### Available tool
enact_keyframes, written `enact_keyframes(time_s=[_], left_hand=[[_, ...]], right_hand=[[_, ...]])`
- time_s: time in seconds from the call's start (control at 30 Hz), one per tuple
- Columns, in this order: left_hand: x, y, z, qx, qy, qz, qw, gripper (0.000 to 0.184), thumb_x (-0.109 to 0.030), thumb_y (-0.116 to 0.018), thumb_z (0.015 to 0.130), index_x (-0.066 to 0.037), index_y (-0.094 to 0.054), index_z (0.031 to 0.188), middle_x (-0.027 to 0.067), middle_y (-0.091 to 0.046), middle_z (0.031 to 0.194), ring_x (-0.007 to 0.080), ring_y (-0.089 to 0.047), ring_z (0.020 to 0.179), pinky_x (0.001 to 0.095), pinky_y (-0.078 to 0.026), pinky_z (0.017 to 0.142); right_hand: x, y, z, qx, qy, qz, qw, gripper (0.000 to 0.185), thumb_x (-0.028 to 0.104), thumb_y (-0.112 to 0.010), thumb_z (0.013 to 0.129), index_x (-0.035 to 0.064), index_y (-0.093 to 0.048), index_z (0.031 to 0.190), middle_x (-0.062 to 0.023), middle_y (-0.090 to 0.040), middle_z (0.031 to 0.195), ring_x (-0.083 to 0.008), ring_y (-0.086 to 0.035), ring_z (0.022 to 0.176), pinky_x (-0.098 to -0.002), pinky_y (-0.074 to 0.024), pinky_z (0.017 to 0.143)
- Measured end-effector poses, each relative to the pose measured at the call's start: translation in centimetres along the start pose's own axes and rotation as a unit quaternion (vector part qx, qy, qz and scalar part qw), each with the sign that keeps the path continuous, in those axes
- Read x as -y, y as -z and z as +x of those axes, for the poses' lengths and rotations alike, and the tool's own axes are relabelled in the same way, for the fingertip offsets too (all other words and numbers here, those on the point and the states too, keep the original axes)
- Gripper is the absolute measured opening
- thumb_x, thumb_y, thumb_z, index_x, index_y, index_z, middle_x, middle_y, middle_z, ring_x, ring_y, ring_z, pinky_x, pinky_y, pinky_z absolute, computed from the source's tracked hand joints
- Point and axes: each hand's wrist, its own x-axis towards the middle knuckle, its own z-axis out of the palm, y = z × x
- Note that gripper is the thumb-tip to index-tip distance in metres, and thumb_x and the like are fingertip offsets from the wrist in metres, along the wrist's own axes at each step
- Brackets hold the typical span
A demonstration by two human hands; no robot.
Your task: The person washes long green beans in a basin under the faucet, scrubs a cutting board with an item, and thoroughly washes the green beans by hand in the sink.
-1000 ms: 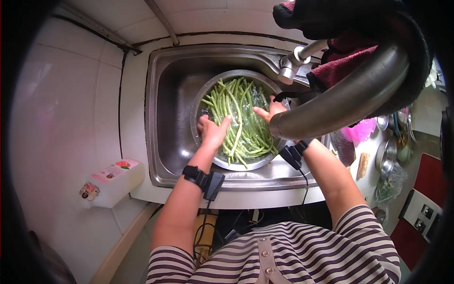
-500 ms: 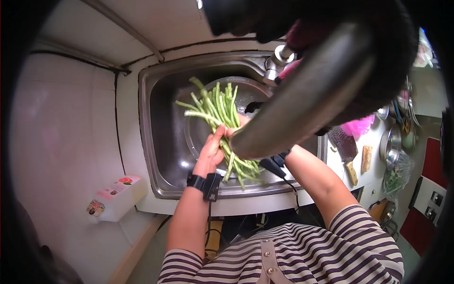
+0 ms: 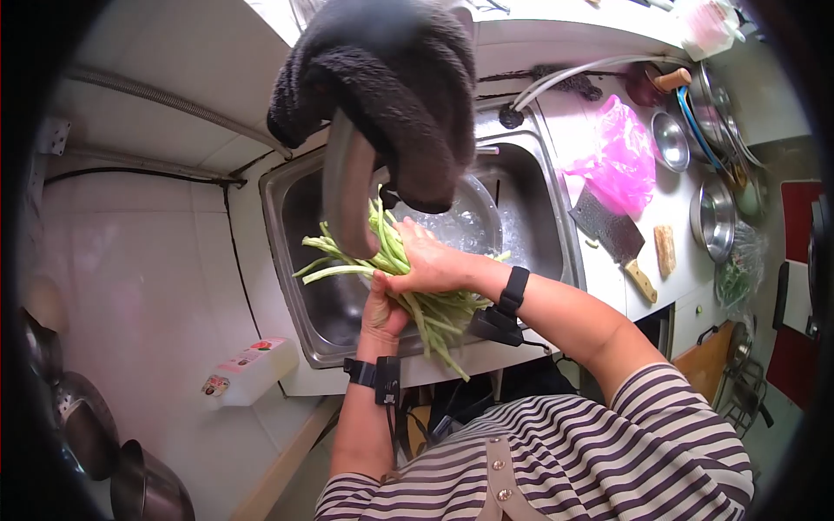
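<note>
A bunch of long green beans [image 3: 434, 313] is held over the sink [image 3: 304, 191], slanting from upper left to lower right. My left hand [image 3: 382, 308] grips it from below, thumb up against the stalks. My right hand [image 3: 426, 259] lies over the top of the bunch, its fingers closed around it from the far side. Beyond my hands a round metal basin [image 3: 499, 217] sits in the sink with water in it. A dark fuzzy cloth [image 3: 382, 78] and a curved grey strip [image 3: 347, 182] hang close to the camera, hiding some bean ends and part of the basin.
Right of the sink lie a cleaver [image 3: 606, 227], a brown block [image 3: 665, 250] and a pink plastic bag [image 3: 615, 161]. Metal bowls [image 3: 714, 217] stand farther right. A white jug [image 3: 252, 372] is at the lower left, and pots [image 3: 87, 425] are beyond it.
The hanging cloth and strip have shifted left across the view, uncovering my right hand and the counter. The beans have swung slightly and stay in both hands.
</note>
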Motion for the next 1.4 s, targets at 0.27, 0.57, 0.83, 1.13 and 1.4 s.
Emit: enact_keyframes(time_s=[0.27, 0.57, 0.83, 1.13, 1.4], left_hand=[[0.9, -1.5, 0.2, -0.046, -0.060, 0.035, 0.997, 0.057, -0.029, -0.067, 0.084, -0.004, -0.045, 0.131, 0.0083, -0.055, 0.124, 0.0216, -0.055, 0.111, 0.0348, -0.044, 0.098], [2.2, 0.1, -0.1, -0.017, -0.055, -0.078, 0.995, 0.066, -0.044, -0.068, 0.081, -0.008, -0.045, 0.131, 0.0089, -0.054, 0.126, 0.0227, -0.054, 0.112, 0.0374, -0.044, 0.099], [2.9, -1.4, -0.6, -0.033, -0.059, -0.047, 0.997, 0.086, -0.065, -0.062, 0.075, -0.013, -0.037, 0.138, 0.0102, -0.046, 0.135, 0.0260, -0.047, 0.120, 0.0426, -0.040, 0.102], [3.0, 0.4, -0.1, -0.055, -0.092, -0.064, 0.992, 0.083, -0.064, -0.061, 0.076, -0.014, -0.037, 0.138, 0.0091, -0.047, 0.134, 0.0267, -0.048, 0.120, 0.0422, -0.040, 0.103], [2.2, -1.8, -0.8, -0.033, -0.093, -0.071, 0.993, 0.081, -0.063, -0.061, 0.077, -0.014, -0.038, 0.138, 0.0093, -0.046, 0.135, 0.0262, -0.047, 0.121, 0.0420, -0.040, 0.103]], right_hand=[[1.6, 0.1, -2.7, -0.027, 0.015, -0.108, 0.994, 0.111, 0.049, -0.071, 0.071, -0.0120, -0.009, 0.140, -0.0366, -0.017, 0.143, -0.0474, -0.019, 0.135, -0.0496, -0.0247, 0.109], [2.9, -0.4, -3.7, -0.103, 0.089, -0.109, 0.985, 0.102, 0.047, -0.073, 0.071, -0.0083, -0.022, 0.139, -0.0324, -0.030, 0.140, -0.0450, -0.034, 0.128, -0.0530, -0.0362, 0.100], [3.1, -1.4, -4.0, -0.142, 0.052, -0.146, 0.978, 0.066, 0.030, -0.057, 0.088, -0.0075, -0.030, 0.135, -0.0311, -0.037, 0.136, -0.0451, -0.039, 0.124, -0.0469, -0.0377, 0.100], [4.5, -1.3, -3.4, -0.158, 0.053, -0.193, 0.967, 0.075, 0.044, -0.057, 0.085, -0.0071, -0.032, 0.134, -0.0300, -0.037, 0.136, -0.0456, -0.040, 0.124, -0.0507, -0.0400, 0.097], [5.3, 0.3, -4.5, -0.078, 0.106, -0.172, 0.976, 0.071, 0.034, -0.062, 0.083, -0.0014, -0.032, 0.136, -0.0272, -0.038, 0.137, -0.0443, -0.041, 0.123, -0.0555, -0.0425, 0.091]])
